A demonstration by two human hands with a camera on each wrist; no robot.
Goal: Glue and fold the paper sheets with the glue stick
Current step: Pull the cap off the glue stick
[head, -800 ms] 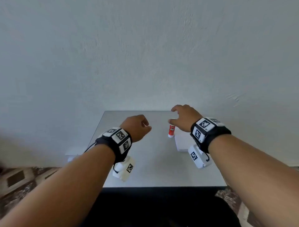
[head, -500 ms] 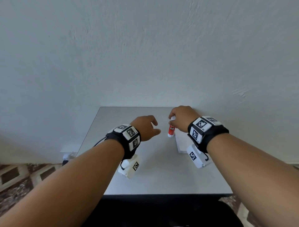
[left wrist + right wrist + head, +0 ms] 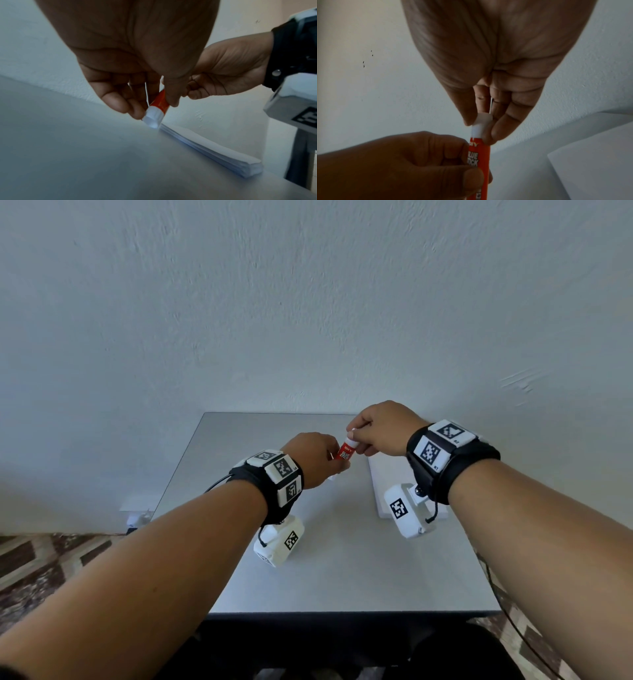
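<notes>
A red glue stick (image 3: 345, 455) with white ends is held tilted above the grey table (image 3: 342, 570), between both hands. My left hand (image 3: 317, 458) grips its red barrel (image 3: 479, 159), with the white base (image 3: 152, 117) poking out below the fingers. My right hand (image 3: 380, 431) pinches the white cap (image 3: 480, 125) at the upper end. A stack of white paper sheets (image 3: 387, 484) lies on the table's right side, under my right wrist; its edge (image 3: 214, 150) shows in the left wrist view.
The table stands against a plain pale wall (image 3: 308, 302). Patterned floor (image 3: 44, 563) shows to the left and right of it. A small white object (image 3: 137, 508) sits on the floor by the table's left edge.
My right hand lifted the glue stick off the table and tilted it. My left hand moved right and took hold of its barrel.
</notes>
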